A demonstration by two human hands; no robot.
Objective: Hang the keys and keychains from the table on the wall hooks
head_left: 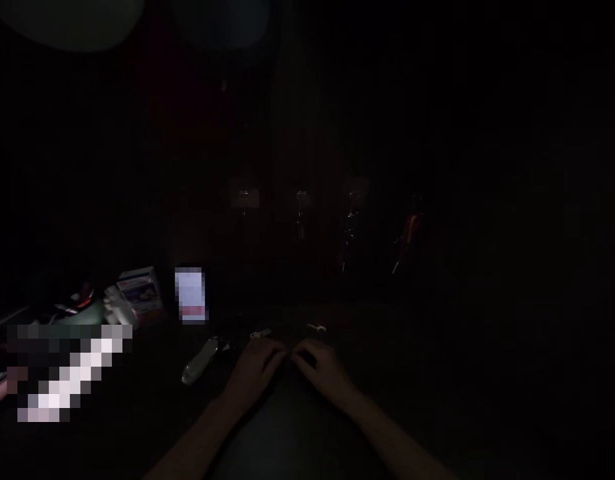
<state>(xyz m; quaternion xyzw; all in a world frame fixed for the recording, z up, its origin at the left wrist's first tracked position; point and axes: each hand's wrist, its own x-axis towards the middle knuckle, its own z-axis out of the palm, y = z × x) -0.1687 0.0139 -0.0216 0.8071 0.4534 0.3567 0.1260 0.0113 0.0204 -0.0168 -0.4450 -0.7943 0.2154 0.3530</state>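
Note:
The view is very dark. My left hand (263,359) and my right hand (319,362) are close together at the lower middle, fingertips nearly meeting. Thumb and fingers are closed in a pinch on each side. What they hold, if anything, is lost in the dark. Just beyond the left fingers lies a small pale piece (260,333), its kind unclear. Another small pale piece (316,327) lies beyond the right fingers. To the left of my left hand is a pale, shiny, elongated object (200,361), possibly in clear wrapping.
A lit, blurred-out screen (190,295) stands at the left, beside a printed box (140,295) and a white object (118,308). Another bright, pixelated shape (77,377) is nearer, with part of a hand or arm (0,392) at the left edge. Several small items hang behind, including an orange-red one (411,230).

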